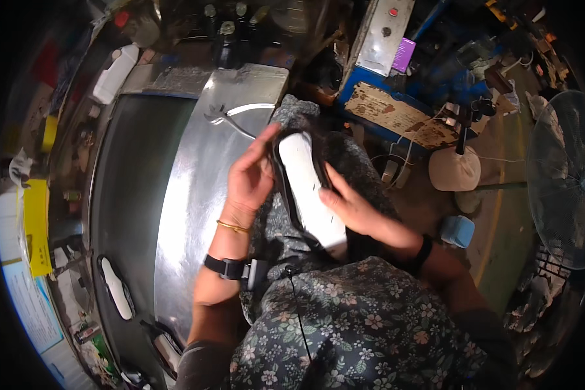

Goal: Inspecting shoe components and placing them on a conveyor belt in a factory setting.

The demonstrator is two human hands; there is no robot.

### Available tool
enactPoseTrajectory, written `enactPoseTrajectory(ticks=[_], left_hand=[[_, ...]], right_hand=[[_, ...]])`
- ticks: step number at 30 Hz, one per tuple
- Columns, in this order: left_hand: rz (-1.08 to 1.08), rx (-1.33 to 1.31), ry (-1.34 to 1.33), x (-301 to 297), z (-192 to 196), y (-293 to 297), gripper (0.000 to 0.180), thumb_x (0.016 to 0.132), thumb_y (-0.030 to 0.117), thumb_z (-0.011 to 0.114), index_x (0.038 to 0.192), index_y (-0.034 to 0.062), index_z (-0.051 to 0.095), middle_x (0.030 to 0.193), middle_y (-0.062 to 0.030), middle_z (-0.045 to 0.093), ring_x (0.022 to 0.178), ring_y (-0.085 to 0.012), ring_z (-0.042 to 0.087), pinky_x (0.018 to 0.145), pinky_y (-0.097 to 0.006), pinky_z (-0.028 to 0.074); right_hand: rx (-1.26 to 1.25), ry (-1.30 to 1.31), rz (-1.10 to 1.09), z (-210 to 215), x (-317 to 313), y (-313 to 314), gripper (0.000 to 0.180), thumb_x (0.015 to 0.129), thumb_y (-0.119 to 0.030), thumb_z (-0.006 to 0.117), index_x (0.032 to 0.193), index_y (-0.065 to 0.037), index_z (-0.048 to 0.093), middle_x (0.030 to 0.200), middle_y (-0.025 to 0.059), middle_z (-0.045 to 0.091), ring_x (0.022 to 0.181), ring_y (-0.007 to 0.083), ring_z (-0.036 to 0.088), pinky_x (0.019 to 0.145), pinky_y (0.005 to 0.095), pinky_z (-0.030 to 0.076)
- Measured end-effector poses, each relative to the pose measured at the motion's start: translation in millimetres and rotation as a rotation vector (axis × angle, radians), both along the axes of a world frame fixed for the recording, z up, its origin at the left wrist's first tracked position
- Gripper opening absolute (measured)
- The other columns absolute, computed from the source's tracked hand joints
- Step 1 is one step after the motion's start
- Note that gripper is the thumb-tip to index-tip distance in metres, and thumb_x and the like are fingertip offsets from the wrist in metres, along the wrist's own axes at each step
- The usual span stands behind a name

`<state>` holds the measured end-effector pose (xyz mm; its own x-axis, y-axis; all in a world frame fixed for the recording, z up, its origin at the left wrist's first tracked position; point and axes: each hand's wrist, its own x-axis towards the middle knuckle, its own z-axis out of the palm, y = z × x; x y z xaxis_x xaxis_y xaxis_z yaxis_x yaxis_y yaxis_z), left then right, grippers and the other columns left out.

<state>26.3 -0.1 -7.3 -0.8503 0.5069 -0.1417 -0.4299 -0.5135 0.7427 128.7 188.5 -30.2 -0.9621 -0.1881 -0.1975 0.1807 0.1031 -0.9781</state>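
A dark shoe upper with a white sole-shaped bottom lies lengthwise over my lap, bottom side up. My left hand is closed against its left edge near the far end, and the fingertips are partly hidden and blurred. From the right, my right hand grips the other edge, its thumb on the white face and the other fingers along the side. Just beyond my left hand, metal pincers with a white handle rest on the shiny metal tabletop.
A dark conveyor belt runs along the left, carrying another white-bottomed shoe and more nearby. A white bottle stands at the far left. Blue machinery is ahead; a large fan and a blue container are at right.
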Motion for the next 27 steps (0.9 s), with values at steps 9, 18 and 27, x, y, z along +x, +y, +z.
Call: enactPoseTrajectory(ticks=[9, 18, 27], left_hand=[[0.098, -1.882, 0.607, 12.3, 29.6, -14.6, 0.033, 0.099, 0.023, 0.037, 0.09, -0.0025, 0.057, 0.094, -0.0281, 0.064, 0.082, -0.0484, 0.06, 0.068, -0.049, 0.052], [0.06, -1.441, 0.363, 77.5, 7.0, -35.3, 0.062, 0.099, 0.033, 0.046, 0.139, -0.0119, 0.033, 0.126, -0.036, 0.051, 0.11, -0.0468, 0.056, 0.094, -0.045, 0.046], [0.157, -0.645, 0.165, 54.3, -12.0, -44.9, 0.065, 0.105, 0.043, 0.026, 0.149, -0.0047, 0.023, 0.155, -0.021, 0.024, 0.145, -0.0282, 0.022, 0.119, -0.036, 0.015]], right_hand=[[0.224, 0.086, -0.023, 6.7, -24.5, -68.1, 0.087, 0.099, -0.045, 0.047, 0.15, 0.005, -0.002, 0.146, 0.0382, 0.027, 0.137, 0.0435, 0.034, 0.11, 0.0398, 0.031], [-0.021, 0.003, -0.089, -10.6, -22.3, -63.9, 0.074, 0.102, -0.038, 0.044, 0.151, 0.004, 0.007, 0.147, 0.0273, 0.034, 0.134, 0.0324, 0.039, 0.109, 0.0363, 0.033], [0.018, 0.131, -0.045, -39.0, -12.1, -62.9, 0.071, 0.1, -0.029, 0.042, 0.15, 0.006, 0.006, 0.156, 0.0265, 0.011, 0.146, 0.0354, 0.012, 0.118, 0.0406, 0.014]])
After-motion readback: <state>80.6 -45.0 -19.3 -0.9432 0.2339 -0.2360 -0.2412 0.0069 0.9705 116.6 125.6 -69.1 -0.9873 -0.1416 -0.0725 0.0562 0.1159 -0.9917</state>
